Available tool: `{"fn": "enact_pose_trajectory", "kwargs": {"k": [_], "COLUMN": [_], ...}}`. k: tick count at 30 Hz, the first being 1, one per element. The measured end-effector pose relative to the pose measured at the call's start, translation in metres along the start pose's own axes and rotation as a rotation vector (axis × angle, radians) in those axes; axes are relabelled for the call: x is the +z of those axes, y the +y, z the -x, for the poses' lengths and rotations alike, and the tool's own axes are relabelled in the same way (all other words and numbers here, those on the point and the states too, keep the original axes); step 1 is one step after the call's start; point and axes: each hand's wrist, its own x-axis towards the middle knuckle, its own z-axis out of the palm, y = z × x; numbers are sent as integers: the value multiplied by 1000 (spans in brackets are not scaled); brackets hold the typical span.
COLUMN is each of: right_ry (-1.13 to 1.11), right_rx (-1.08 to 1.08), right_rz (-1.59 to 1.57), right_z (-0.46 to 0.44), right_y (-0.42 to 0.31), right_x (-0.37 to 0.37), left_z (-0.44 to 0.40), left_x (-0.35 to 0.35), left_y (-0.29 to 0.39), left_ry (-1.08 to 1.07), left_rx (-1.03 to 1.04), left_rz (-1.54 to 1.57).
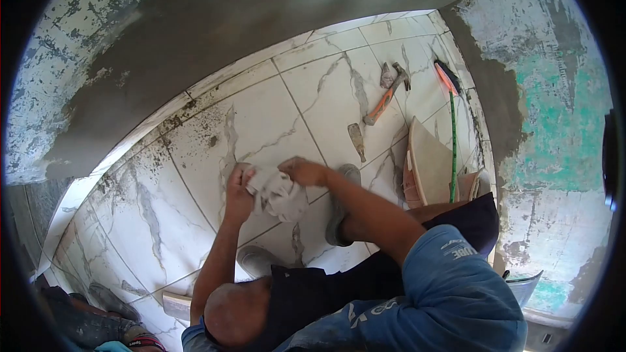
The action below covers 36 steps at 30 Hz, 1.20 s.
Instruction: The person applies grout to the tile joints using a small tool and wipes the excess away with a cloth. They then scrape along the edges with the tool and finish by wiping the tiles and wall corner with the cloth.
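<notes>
white and crumpled, a bundle of cloth is held between a worker's two bare hands, out in front of the body over a marbled tile floor; the left hand is clamped on the bundle's left edge, thumb and fingers pinched together; the right hand is clamped on its upper right edge, fingers bent inward, some fingertips lost in the folds; whether the underside touches the tiles cannot be told from this angle.

the bundle looks light and soft, likely to sag and fold rather than spring back; nothing about it suggests a fragile thing, though thin plastic, which would be more slippery, cannot be ruled out; the bunched edges at either side look the surest places to take hold, with a loose middle giving less to grip.

by count: one bundle, two hands on it; one hammer with an orange handle, one grey lump just beside its head; one short flat brown piece near the handle's end; one broom with a green stick; at least two curved tan boards at right; two grey shoes on the worker; at lower left, near another person's leg, one dark shoe.
</notes>
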Motion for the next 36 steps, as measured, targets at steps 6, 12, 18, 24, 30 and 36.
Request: {"fn": "enact_pose_trajectory", "kwargs": {"k": [6, 12, 18, 24, 30, 36], "right_ry": [-87, -217, 814, 1127, 1059, 1254], "right_rx": [110, 146, 257, 665, 480, 17], "right_rz": [-41, 155, 336, 56, -88, -497], "right_z": [36, 109, 93, 63, 80, 58], "right_y": [-84, -97, 129, 154, 162, 137], "right_x": [-106, -156, -103, -66, -78, -126], "left_z": [-7, -27, -17, -16, -20, 11], "left_x": [-1, 9, -15, -35, 57, 135], "left_y": [-3, 63, 39, 65, 23, -51], "left_ry": [-115, -602, -1468, -1106, -918, -1212], "left_rx": [-310, -192, -375, -450, -101, -224], "left_rz": [461, 6, -636, -922, -921, -1005]}}
